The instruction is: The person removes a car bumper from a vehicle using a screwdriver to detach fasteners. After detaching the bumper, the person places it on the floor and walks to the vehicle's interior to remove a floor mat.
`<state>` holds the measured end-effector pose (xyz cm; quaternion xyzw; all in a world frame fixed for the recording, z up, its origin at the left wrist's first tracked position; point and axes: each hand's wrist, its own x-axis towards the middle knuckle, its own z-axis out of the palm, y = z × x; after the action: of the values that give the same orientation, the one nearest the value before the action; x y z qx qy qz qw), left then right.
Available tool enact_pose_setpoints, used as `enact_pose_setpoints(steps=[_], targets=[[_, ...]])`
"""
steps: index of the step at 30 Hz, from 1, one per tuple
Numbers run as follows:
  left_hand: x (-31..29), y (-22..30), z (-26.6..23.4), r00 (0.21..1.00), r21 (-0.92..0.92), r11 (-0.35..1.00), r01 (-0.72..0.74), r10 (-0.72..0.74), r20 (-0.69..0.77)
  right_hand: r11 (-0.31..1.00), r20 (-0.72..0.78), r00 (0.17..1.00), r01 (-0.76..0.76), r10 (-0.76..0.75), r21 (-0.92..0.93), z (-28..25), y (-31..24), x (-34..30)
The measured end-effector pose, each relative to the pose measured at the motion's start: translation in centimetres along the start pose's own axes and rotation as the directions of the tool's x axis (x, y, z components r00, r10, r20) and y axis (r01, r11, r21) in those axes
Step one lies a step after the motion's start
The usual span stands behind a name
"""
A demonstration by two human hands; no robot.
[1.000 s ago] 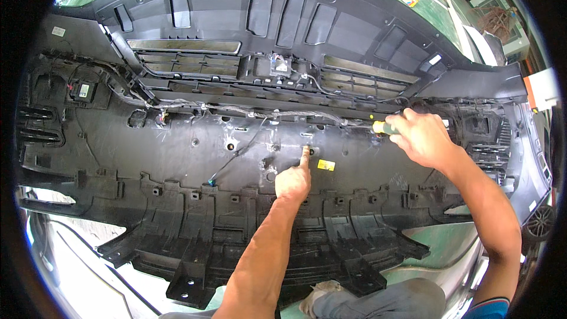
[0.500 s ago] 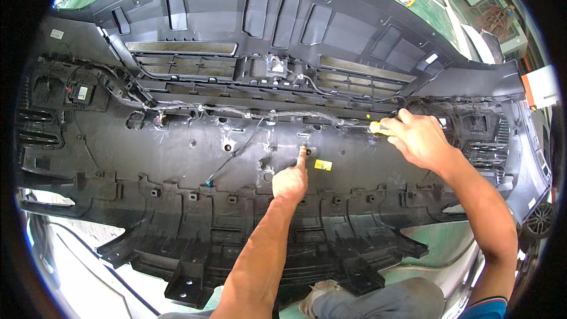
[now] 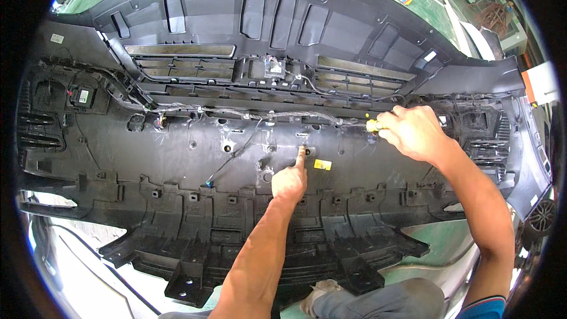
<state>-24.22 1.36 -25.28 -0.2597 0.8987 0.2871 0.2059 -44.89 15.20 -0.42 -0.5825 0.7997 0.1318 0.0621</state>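
Right hand (image 3: 414,132) has turned, gripping yellow handle (image 3: 373,126); left hand (image 3: 289,181), finger extended, well inside panel (image 3: 360,168) edges.

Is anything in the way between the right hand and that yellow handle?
Nothing that I can see. The right hand is wrapped around the yellow handle, and the handle's end pokes out past the fingers, over the black car bumper.

Black plastic bumper assembly (image 3: 159,162): spanning the scene left to right, inner face exposed, surface scuffed at centre. Yellow tool handle (image 3: 373,126): held right of the bumper's centre, partly concealed; working end indistinct.
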Motion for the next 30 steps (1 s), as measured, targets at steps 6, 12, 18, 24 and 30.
enact_pose_setpoints(steps=[6, 12, 18, 24, 30], targets=[[-0.1, 0.2, 0.7, 1.000, 0.021, 1.000, -0.014, 0.014, -0.017, 0.918, 0.140, 0.947, -0.317, 0.290, 0.238, 0.4, -0.5, 0.6], [0.5, 0.4, 2.0, 1.000, 0.037, 0.999, -0.018, 0.018, 0.010, 1.000, 0.051, 0.999, 0.003, -0.004, 0.022, 0.9, 0.2, -1.3], [0.5, 1.2, 0.3, 0.999, 0.060, 0.998, 0.024, -0.026, 0.034, 0.987, 0.017, 0.991, -0.131, 0.130, 0.089, 2.7, 0.5, -0.3], [-0.7, 1.1, 0.4, 1.000, 0.009, 1.000, 0.000, 0.000, -0.008, 0.948, 0.041, 0.957, -0.291, 0.288, 0.132, 0.6, -0.7, -0.7], [0.3, -1.0, -1.9, 0.982, -0.573, 0.816, -0.074, -0.041, -0.185, 0.946, -0.163, 0.955, -0.205, 0.250, 0.250, -2.7, 0.7, -7.9]])
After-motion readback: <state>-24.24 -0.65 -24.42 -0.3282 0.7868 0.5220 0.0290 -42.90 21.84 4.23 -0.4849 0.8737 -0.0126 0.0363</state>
